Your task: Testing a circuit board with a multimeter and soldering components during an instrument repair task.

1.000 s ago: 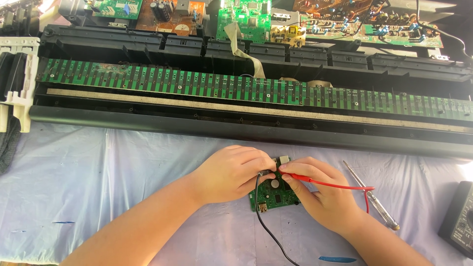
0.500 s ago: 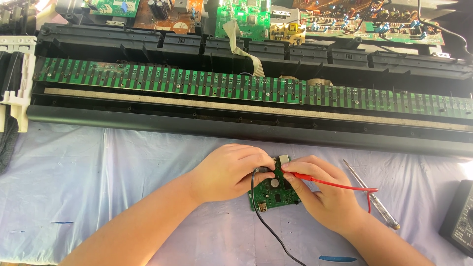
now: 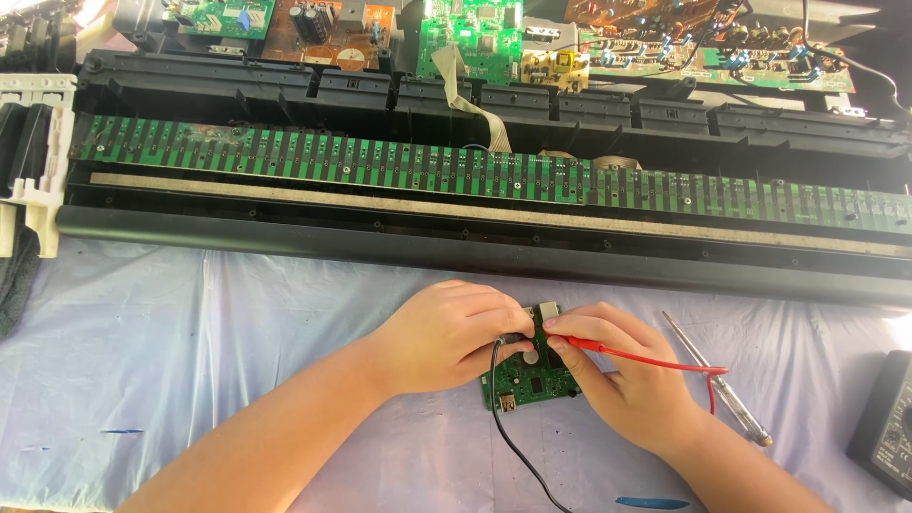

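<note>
Hands: two, the left hand [image 3: 454,334] and the right hand [image 3: 622,372], meeting over one small green circuit board [image 3: 532,382].
Small board: lies flat on the pale blue cloth [image 3: 190,361] near the front edge, just before the long black chassis [image 3: 475,252].
Left grip: fingers curled narrow round one black probe [image 3: 501,344], its black lead [image 3: 513,446] trailing toward the viewer.
Right grip: thumb and fingers pinched on one red probe [image 3: 579,346], tip down on the small board; one red lead [image 3: 679,366] loops off to the right.
Other tools: one screwdriver [image 3: 717,378] just right of the right hand; one dark meter [image 3: 883,423] at the right edge.
Long boards: one green strip [image 3: 380,166] inside the chassis; several loose boards [image 3: 475,33] behind.
Change: against half a second ago, hands, probes and small board sit as they did; nothing visibly moved.
</note>
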